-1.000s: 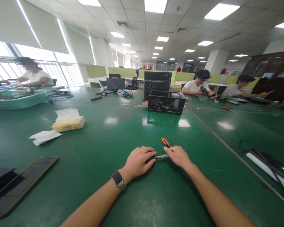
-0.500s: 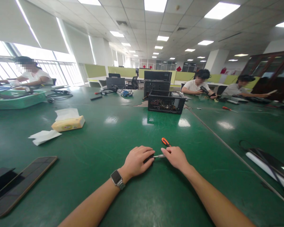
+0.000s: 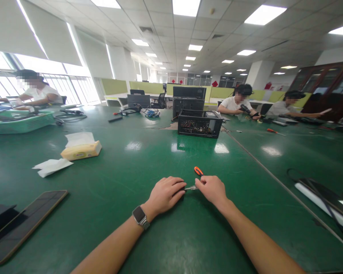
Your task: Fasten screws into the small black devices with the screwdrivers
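Note:
My left hand (image 3: 166, 194), with a watch (image 3: 140, 217) on its wrist, is closed palm down over the dark end of a slim piece (image 3: 191, 188). The silvery, clear-looking middle of that piece bridges the gap between my hands. My right hand (image 3: 212, 189) is closed at its other end, thumb towards the left. What sort of tool or part it is, I cannot make out. Just beyond my right hand an orange-and-black screwdriver handle (image 3: 198, 171) rests on the green table (image 3: 171, 236); its lower end is hidden behind the fingers.
A black computer case (image 3: 199, 123) stands further back. To the left are a tissue pack (image 3: 81, 150), a loose tissue (image 3: 53, 167), a dark flat panel (image 3: 31, 224) and a green basket (image 3: 25, 121). A white device with cables (image 3: 320, 201) lies right; co-workers sit behind.
My hands stay almost in place around the slim piece. At the far right edge, part of another person's hand has come into view. The whole view has shifted slightly.

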